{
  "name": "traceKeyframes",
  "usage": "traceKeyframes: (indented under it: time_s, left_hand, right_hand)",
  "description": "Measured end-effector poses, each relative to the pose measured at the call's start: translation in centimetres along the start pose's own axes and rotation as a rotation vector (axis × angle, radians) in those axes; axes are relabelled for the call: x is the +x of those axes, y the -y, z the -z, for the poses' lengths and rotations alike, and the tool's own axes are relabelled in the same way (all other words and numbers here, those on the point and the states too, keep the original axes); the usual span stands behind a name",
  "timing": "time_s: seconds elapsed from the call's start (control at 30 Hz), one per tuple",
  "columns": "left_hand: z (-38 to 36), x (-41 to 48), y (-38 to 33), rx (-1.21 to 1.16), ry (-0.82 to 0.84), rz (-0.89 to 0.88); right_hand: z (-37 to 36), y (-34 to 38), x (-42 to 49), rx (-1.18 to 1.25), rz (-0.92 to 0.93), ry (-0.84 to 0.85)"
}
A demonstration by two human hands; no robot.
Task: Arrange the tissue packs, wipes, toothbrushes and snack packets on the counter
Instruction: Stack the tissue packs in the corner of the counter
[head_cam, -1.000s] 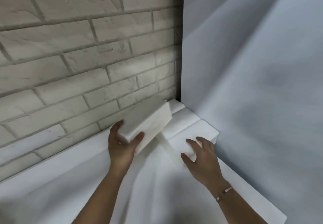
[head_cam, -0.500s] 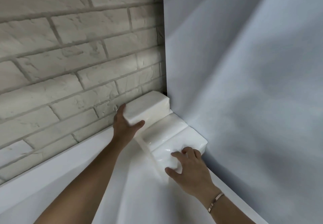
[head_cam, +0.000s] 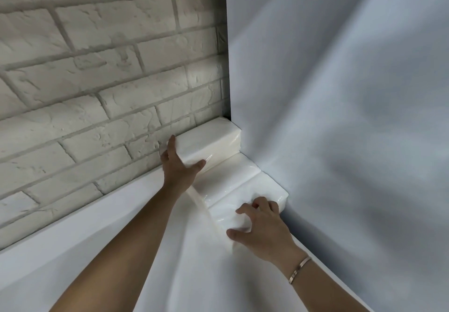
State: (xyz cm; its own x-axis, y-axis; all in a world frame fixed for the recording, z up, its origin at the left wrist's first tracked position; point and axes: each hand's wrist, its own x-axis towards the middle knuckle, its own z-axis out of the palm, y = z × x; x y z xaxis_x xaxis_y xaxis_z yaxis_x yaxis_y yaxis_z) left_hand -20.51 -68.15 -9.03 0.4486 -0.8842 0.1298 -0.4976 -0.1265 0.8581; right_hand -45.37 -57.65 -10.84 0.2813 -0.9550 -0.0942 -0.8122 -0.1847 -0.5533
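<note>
Stacking tissue packs (head_cam: 230, 173) in the corner of the surface (head_cam: 121, 214). Gripping the end of the top pack (head_cam: 209, 139) with the left hand (head_cam: 179, 168), tight against the brick wall (head_cam: 97, 80), above 2 lower packs. Clasping the nearest pack (head_cam: 264, 190) with the right hand (head_cam: 262, 231), fingers (head_cam: 261, 203) curled. Next, probably: squaring the top pack, then releasing.

Your left hand (head_cam: 179, 168) and right hand (head_cam: 262, 231) are bare, and so are both forearms as far as the view reaches. Your right wrist wears one thin, flat, rose-gold bracelet (head_cam: 299, 270).
</note>
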Motion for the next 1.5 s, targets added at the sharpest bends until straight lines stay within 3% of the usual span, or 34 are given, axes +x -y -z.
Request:
traceKeyframes:
  time_s: [0.37,0.57,0.83,0.9,1.07,1.13,1.27,1.5]
  left_hand:
    - [0.4,-1.2,0.7,-0.062,0.116,0.013]
    - [1.0,-7.1,3.2,-0.216,0.245,0.298]
    - [6.6,-18.7,4.9,-0.313,0.348,0.363]
    - [8.5,-21.7,5.4,-0.334,0.332,0.386]
    - [13.2,-28.5,6.9,-0.351,0.288,0.444]
    - [15.6,-31.0,8.0,-0.368,0.223,0.466]
    - [19.5,-33.9,9.8,-0.363,0.100,0.481]
    - [25.5,-37.9,12.8,-0.249,0.125,0.420]
  right_hand:
    - [0.6,0.8,0.2,-0.038,-0.049,0.035]
    - [0.8,1.0,0.1,-0.103,-0.058,0.046]
    - [-0.9,0.9,-2.1,-0.194,-0.049,0.017]
    - [-2.0,1.0,-3.0,-0.173,-0.056,-0.019]
    - [-5.0,3.2,-6.3,-0.068,0.030,-0.328]
    - [-7.3,5.7,-8.6,0.030,0.077,-0.340]
    - [-12.9,10.8,-14.1,0.142,0.200,-0.234]
    - [-18.4,16.5,-21.1,0.205,0.268,0.082]
